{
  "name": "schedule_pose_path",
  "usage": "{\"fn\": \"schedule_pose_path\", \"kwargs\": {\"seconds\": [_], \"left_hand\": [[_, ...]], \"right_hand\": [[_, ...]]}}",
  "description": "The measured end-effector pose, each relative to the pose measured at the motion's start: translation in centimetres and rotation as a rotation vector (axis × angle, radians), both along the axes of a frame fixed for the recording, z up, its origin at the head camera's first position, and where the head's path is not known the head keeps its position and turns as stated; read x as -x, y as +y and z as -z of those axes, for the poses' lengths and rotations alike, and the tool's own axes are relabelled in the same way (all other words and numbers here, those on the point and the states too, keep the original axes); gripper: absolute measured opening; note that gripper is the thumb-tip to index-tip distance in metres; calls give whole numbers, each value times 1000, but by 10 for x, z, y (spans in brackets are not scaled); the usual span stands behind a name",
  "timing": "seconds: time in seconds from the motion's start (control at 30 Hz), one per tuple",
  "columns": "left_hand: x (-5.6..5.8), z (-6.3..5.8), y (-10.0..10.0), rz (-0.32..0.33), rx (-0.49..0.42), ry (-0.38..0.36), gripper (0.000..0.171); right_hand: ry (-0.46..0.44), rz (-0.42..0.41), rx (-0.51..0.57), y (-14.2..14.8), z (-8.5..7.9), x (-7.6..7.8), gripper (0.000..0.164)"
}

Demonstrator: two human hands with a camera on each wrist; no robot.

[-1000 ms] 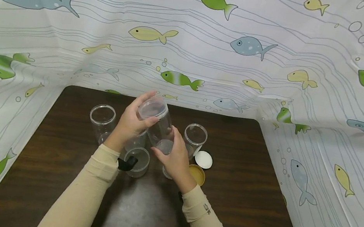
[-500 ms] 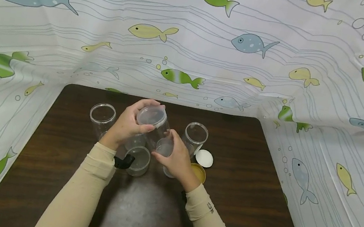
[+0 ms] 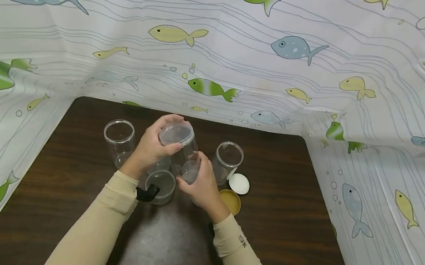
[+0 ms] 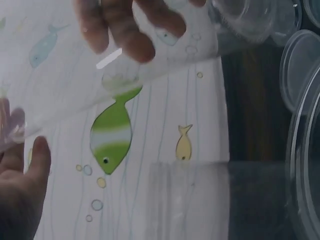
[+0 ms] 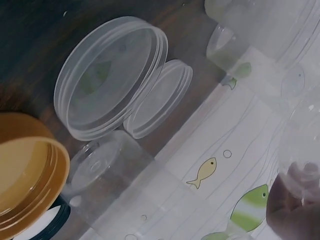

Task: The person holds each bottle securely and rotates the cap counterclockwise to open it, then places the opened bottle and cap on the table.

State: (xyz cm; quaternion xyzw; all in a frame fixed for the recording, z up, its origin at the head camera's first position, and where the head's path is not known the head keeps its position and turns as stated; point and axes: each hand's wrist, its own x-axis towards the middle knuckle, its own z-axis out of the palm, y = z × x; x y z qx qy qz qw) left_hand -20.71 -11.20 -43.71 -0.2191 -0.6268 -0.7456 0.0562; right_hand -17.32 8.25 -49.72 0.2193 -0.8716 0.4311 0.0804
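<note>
A clear plastic jar (image 3: 186, 157) with a translucent screw lid (image 3: 176, 132) is held tilted above the table, its lidded end up and to the left. My left hand (image 3: 152, 146) grips it around the lid, thumb across the near side. My right hand (image 3: 205, 185) holds the jar near its base, thumb and fingers on opposite sides. In the left wrist view, fingertips (image 4: 132, 42) lie along the clear wall. Through the clear plastic in the right wrist view, part of a hand (image 5: 295, 205) shows. I cannot tell whether the lid is fully seated.
Open clear jars stand at left (image 3: 119, 133), in front (image 3: 161, 186) and at right (image 3: 228, 155). A white lid (image 3: 239, 184) and gold lid (image 3: 230, 201) lie by the right jar. Translucent lids (image 5: 107, 80) show in the right wrist view. Fish-printed sheeting (image 3: 224, 56) surrounds the brown table (image 3: 288, 235).
The held jar and my left hand have come down slightly. My left fingers, raised beyond the lid earlier, now wrap around it. My right hand stays near the base.
</note>
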Motion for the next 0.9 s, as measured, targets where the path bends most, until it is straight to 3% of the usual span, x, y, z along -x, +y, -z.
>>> {"fn": "schedule_pose_path", "kwargs": {"seconds": [0.27, 0.43, 0.57, 0.77, 0.9], "left_hand": [[-8, -1, 14, -219, 108, -110, 62], [-10, -3, 17, -247, 151, -162, 66], [-9, -2, 14, -161, 96, -162, 79], [-1, 7, 7, 81, -105, -131, 120], [4, 13, 1, 205, -171, -110, 124]], "right_hand": [[135, 180, -127, -4, 3, -3, 86], [110, 168, -116, -3, 3, -3, 88], [71, 144, -88, -1, 2, -2, 88], [-34, 38, 51, 5, 1, -3, 84], [-87, -81, 101, 10, 1, -3, 83]]}}
